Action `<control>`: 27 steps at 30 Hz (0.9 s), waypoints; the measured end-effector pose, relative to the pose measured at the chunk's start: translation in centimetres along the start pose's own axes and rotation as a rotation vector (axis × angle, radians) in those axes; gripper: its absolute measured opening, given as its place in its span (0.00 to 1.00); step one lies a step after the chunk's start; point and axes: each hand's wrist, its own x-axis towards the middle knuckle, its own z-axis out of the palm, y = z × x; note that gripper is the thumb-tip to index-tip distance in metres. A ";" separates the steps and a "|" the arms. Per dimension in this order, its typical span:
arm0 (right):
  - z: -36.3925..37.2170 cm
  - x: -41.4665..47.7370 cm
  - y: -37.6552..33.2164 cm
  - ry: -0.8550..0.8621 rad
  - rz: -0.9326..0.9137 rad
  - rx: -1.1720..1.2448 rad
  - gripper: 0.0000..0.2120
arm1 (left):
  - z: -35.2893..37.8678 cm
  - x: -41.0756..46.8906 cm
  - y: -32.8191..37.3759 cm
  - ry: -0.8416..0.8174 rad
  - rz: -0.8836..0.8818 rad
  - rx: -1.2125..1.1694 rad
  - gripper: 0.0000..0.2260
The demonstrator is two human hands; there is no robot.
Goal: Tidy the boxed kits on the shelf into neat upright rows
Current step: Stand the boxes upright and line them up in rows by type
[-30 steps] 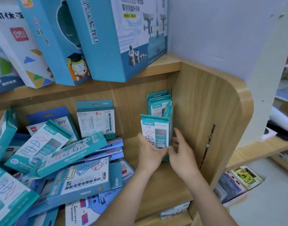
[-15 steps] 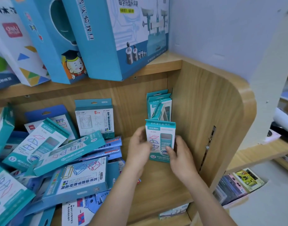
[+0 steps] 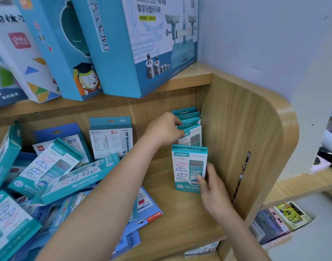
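Straightening kits on the light wooden shelf (image 3: 180, 219)
Right hand (image 3: 213, 191) is pinching a teal-and-white cardboard kit box (image 3: 187, 166), long axis vertical, front facing outward; left hand (image 3: 161, 129) is gripping the teal boxes (image 3: 189, 119) behind.

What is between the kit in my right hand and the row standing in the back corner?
No loose item. The kit in the right hand is held upright just in front of the row, with bare shelf between. Only the left hand is there, gripping the top of the row's front kit.
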 end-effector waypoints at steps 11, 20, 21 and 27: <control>1.5 1.9 -0.2 0.212 -0.014 -0.090 0.15 | 1.4 1.8 -3.0 0.153 0.130 -0.170 0.15; 1.9 1.2 -0.2 0.211 0.007 -0.350 0.25 | 8.4 -5.4 -6.4 0.188 -0.057 -0.176 0.30; 1.9 1.0 -0.4 0.205 0.006 -0.366 0.27 | 9.7 -5.6 -6.4 0.126 -0.080 -0.189 0.31; 1.4 -1.3 -1.3 0.199 -0.074 -0.405 0.39 | 11.8 -3.9 -5.6 0.268 -0.184 -0.054 0.08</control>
